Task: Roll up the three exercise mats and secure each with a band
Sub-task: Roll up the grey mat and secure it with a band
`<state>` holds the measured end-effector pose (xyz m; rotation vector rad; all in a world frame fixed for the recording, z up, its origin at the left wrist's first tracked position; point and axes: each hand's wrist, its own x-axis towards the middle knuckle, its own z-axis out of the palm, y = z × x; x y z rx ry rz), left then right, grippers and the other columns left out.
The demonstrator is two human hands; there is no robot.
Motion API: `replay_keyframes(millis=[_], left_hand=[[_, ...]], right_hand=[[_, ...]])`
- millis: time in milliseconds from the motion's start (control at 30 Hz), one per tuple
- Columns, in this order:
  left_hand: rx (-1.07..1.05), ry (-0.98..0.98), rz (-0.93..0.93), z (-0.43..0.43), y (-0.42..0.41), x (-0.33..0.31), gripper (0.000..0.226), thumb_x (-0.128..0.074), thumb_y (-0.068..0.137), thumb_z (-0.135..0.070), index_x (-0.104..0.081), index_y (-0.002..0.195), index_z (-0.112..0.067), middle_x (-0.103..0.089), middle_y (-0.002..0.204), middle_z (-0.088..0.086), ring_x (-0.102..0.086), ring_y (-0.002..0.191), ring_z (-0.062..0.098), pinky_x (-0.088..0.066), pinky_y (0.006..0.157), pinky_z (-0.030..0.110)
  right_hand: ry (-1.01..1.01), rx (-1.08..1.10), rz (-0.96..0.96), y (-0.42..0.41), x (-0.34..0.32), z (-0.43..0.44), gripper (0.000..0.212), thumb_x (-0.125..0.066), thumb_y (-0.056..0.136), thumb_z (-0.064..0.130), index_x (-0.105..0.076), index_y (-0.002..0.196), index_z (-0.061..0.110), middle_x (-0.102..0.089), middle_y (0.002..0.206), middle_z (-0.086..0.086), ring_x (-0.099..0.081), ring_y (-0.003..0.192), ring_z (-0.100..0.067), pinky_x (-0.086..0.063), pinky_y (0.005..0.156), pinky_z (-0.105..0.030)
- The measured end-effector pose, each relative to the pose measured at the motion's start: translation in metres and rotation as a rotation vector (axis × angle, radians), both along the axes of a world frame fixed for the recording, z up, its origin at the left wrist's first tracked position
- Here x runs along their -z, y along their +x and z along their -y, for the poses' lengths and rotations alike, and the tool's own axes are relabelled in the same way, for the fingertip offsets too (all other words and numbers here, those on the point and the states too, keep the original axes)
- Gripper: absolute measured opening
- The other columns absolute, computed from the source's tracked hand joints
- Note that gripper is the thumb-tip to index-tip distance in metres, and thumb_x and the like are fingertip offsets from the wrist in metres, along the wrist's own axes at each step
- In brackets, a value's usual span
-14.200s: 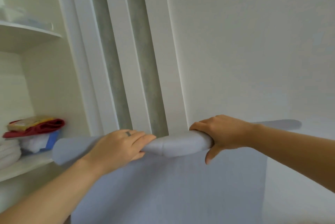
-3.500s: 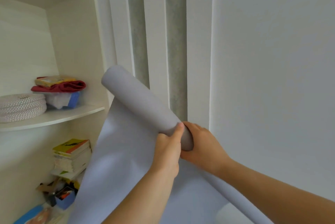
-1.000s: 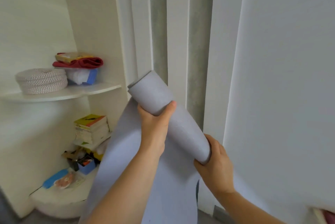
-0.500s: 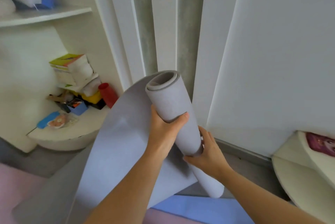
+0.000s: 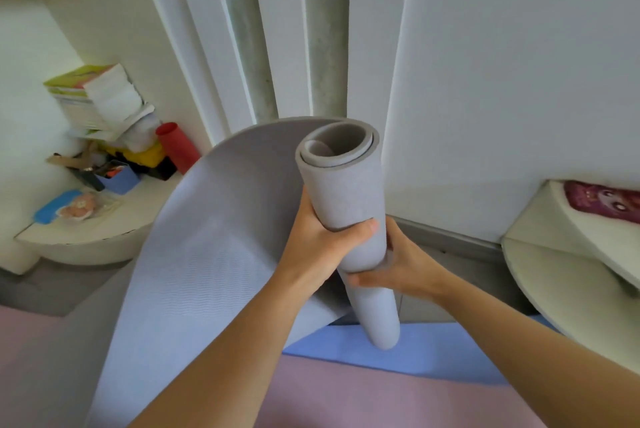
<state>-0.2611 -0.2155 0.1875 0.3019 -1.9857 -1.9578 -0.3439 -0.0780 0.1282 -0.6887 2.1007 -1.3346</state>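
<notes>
I hold a partly rolled grey mat (image 5: 346, 192) nearly upright in front of me, its open spiral end facing up. My left hand (image 5: 318, 244) wraps the roll from the left, thumb across the front. My right hand (image 5: 401, 265) grips it lower, from the right and behind. The unrolled part of the grey mat (image 5: 194, 271) curves down to the lower left. A blue mat (image 5: 436, 355) and a pink mat (image 5: 346, 396) lie flat on the floor below. No band is in sight.
White wardrobe doors stand straight ahead. A low rounded shelf (image 5: 86, 237) at left carries books (image 5: 97, 95), a red cup (image 5: 176, 147) and small clutter. Another curved shelf (image 5: 561, 275) juts in at right with a pink patterned item (image 5: 602, 199).
The camera tilted further down, so the floor mats show more. The roll stands more upright, and both hands sit closer together on its middle.
</notes>
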Motion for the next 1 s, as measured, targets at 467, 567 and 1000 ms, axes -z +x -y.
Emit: replay_keyframes(millis=[467,567,1000], left_hand=[[0.324,-0.023,0.069,-0.024,-0.048,0.030,0.065,-0.076,0.065,-0.006,-0.050,0.125,-0.009,-0.069,0.107,0.009,-0.066,0.100,0.021,-0.054,0.080,0.030],[0.403,-0.007,0.092,-0.016,-0.058,0.031,0.068,-0.078,0.067,-0.011,-0.047,0.127,-0.001,-0.066,0.112,0.016,-0.062,0.108,0.029,-0.051,0.088,0.038],[0.503,-0.030,0.157,-0.009,-0.074,0.019,0.073,-0.073,0.076,0.004,-0.043,0.134,-0.029,-0.064,0.117,-0.014,-0.059,0.111,0.004,-0.051,0.087,0.022]], right_hand=[[-0.244,-0.145,0.229,-0.033,0.008,-0.038,0.079,-0.076,0.068,0.032,-0.038,0.137,0.026,-0.059,0.128,0.008,-0.057,0.119,-0.011,-0.052,0.092,-0.030],[-0.178,-0.315,0.479,-0.057,-0.014,-0.048,0.078,-0.076,0.064,0.049,-0.047,0.134,0.032,-0.057,0.133,0.007,-0.053,0.124,-0.015,-0.044,0.101,-0.047],[-0.030,-0.264,0.460,-0.089,-0.105,-0.030,0.057,-0.059,0.076,0.057,-0.060,0.124,0.026,-0.062,0.126,0.000,-0.056,0.120,-0.023,-0.044,0.097,-0.059]])
